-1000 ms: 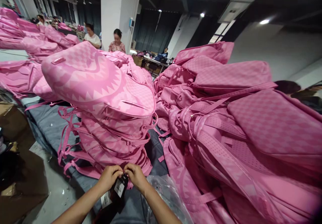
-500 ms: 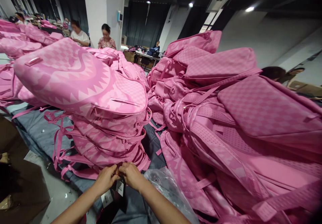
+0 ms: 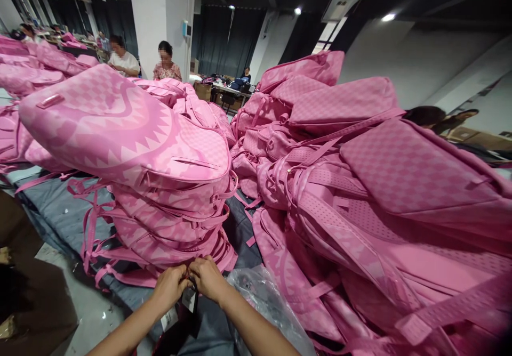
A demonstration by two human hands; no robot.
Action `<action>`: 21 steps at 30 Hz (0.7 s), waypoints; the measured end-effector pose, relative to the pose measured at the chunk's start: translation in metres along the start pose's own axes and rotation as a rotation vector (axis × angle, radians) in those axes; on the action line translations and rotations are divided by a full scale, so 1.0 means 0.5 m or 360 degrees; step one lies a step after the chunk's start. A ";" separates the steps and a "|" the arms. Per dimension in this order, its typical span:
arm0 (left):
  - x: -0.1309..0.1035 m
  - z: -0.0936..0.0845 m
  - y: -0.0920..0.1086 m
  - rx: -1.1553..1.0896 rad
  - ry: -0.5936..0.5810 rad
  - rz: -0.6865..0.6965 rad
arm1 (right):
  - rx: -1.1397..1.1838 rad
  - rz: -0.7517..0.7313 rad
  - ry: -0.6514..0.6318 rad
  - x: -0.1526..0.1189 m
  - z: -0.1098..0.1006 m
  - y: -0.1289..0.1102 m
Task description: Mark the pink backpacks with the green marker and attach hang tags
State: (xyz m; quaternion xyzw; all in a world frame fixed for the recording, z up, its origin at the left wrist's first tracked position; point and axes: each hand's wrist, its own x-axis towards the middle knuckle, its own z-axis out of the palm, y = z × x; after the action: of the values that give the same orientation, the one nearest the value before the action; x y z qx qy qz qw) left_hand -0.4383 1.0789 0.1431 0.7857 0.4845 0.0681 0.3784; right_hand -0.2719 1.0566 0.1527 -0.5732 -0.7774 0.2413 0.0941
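Observation:
Close to the front edge, my left hand (image 3: 171, 288) and my right hand (image 3: 207, 278) meet with pinched fingers. Both are closed at the top of a black-and-white hang tag (image 3: 189, 299), which dangles below the fingertips; its cord, if any, is hidden. A second white label (image 3: 169, 319) shows under my left wrist, beside something dark I cannot make out. Just beyond my hands rises a stack of pink backpacks (image 3: 168, 207) with shark-teeth and checker prints. Right of my right forearm lies a clear plastic bag (image 3: 262, 292).
A large heap of pink backpacks (image 3: 420, 169) fills the right side. A dark grey cloth (image 3: 52, 207) covers the table. Brown cardboard (image 3: 36, 281) stands at lower left. People sit working by a white pillar (image 3: 160, 20) in the background.
The view has shifted slightly. The hang tag has tilted between my fingers and its white face shows less. My hands stay together in nearly the same place.

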 end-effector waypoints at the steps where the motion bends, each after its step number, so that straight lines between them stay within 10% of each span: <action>1: -0.003 0.001 -0.003 -0.0043 -0.0021 0.0020 | 0.0007 0.0005 0.0011 -0.001 0.001 0.000; 21: -0.004 0.019 -0.037 -0.0450 0.0115 0.0007 | 0.0673 0.0213 0.0283 -0.003 0.003 -0.016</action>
State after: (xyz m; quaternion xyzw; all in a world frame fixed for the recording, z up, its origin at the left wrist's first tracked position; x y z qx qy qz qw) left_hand -0.4481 1.0766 0.1246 0.7226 0.4817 0.1647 0.4676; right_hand -0.2789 1.0531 0.1556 -0.6100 -0.6584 0.3532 0.2639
